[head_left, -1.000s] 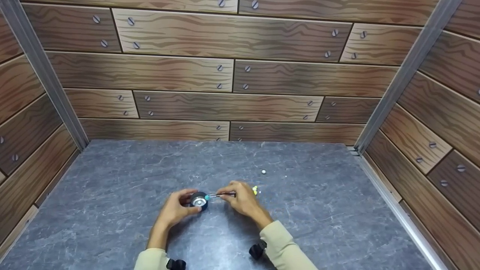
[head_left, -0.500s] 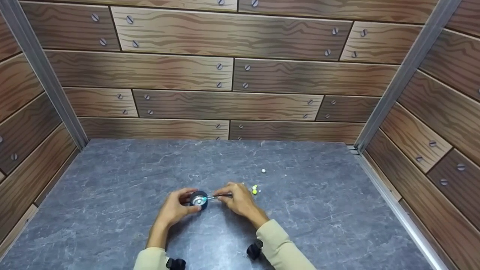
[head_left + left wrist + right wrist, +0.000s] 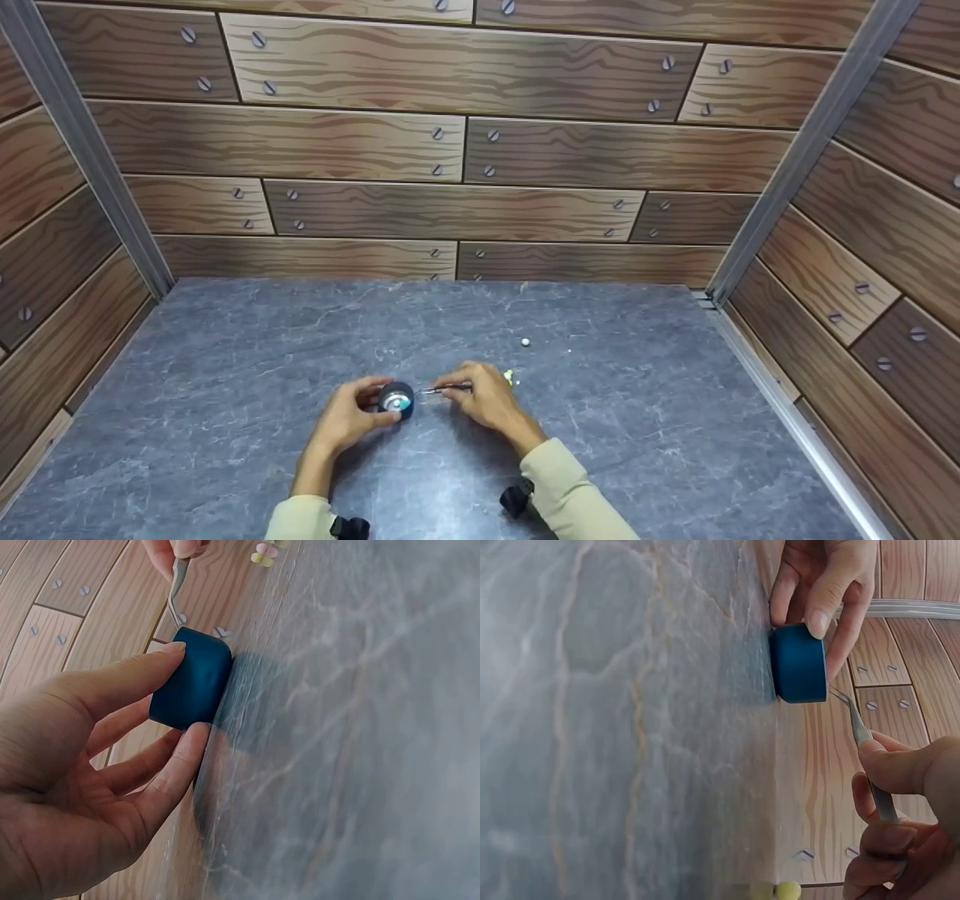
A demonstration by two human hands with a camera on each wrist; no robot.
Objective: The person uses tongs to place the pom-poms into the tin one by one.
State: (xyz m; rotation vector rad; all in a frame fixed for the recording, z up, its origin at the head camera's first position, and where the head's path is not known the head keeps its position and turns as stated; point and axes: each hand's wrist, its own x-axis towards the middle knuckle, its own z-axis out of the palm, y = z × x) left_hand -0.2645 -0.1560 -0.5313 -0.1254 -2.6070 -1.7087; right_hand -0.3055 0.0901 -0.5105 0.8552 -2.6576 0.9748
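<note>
A small round blue cup (image 3: pixel 191 679) with a shiny inside stands on the grey table. My left hand (image 3: pixel 346 420) holds the cup (image 3: pixel 395 386) from the left, thumb on the near side and fingers on the far side. Something teal and bead-like (image 3: pixel 400 403) shows inside it. In my right hand (image 3: pixel 484 397) a pair of bent-tip tweezers (image 3: pixel 859 720) is pinched. Their tips point at the cup and stand just off its right rim, slightly apart, with nothing seen between them.
Small yellow balls (image 3: pixel 508 376) lie just behind the right hand, partly hidden by it. Farther back is a white ball (image 3: pixel 525 342), with tiny white specks nearby. Wood-patterned walls (image 3: pixel 360 210) and metal corner posts (image 3: pixel 810 142) enclose the table (image 3: pixel 300 322).
The tweezers carried the teal bead from the cup's rim in over the cup. The bead now lies inside, and the right hand has drawn the tweezers back right. The left hand stays put.
</note>
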